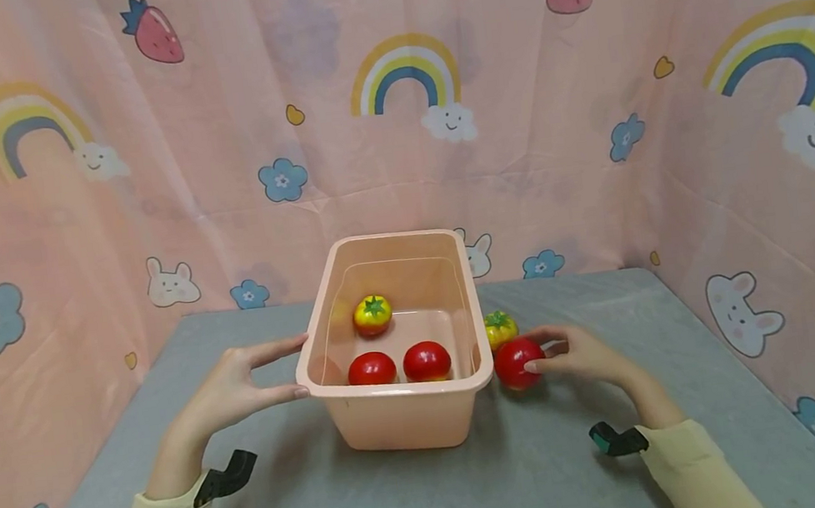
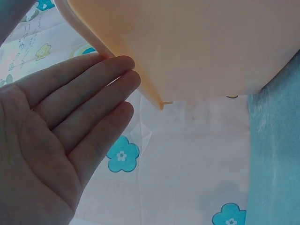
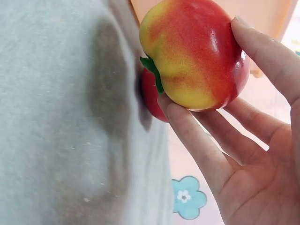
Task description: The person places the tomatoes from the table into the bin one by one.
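A pale orange plastic bin (image 1: 402, 415) stands on the table with three red-and-yellow tomatoes inside: one tomato (image 1: 373, 316) shows its green calyx, while another tomato (image 1: 371, 369) and a third tomato (image 1: 427, 361) show red sides. My left hand (image 1: 237, 386) touches the bin's left rim; in the left wrist view its fingers (image 2: 101, 79) lie straight against the edge. Right of the bin, my right hand (image 1: 578, 356) pinches a tomato (image 3: 201, 56) between thumb and fingers, its calyx facing downward. Just behind it sits one more tomato (image 1: 501, 329), partly hidden.
The grey cloth-covered table (image 1: 277, 503) reaches back to a pink printed curtain (image 1: 238, 223), which also hangs along both sides. A dark wrist mount (image 1: 225, 477) juts from the left sleeve, and a similar mount (image 1: 617, 438) from the right.
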Demonstrator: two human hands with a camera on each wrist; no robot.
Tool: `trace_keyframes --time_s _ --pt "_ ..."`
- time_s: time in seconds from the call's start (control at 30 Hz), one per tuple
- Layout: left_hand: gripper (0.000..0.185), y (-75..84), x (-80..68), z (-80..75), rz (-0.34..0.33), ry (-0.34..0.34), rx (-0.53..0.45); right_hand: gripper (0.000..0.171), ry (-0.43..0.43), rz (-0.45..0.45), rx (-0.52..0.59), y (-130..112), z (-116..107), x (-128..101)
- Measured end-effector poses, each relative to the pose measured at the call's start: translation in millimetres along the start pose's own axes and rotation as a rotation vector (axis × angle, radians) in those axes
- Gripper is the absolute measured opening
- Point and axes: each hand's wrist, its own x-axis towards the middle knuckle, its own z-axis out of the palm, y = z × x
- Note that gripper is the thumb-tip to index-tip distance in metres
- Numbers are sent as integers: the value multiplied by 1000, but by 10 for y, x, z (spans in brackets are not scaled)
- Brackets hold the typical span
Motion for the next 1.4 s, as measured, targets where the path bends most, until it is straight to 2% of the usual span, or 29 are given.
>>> trace_keyframes --time_s 0.43,0.97,1.4 --pt "63 7 -3 -11 7 -1 9 64 30 -60 -32 -134 -171 -36" --pt "63 -1 0 -11 8 -1 9 65 47 -67 -93 -329 -351 -52" --pt "64 -1 -4 -13 0 1 8 62 85 -136 -114 -499 -527 -51"
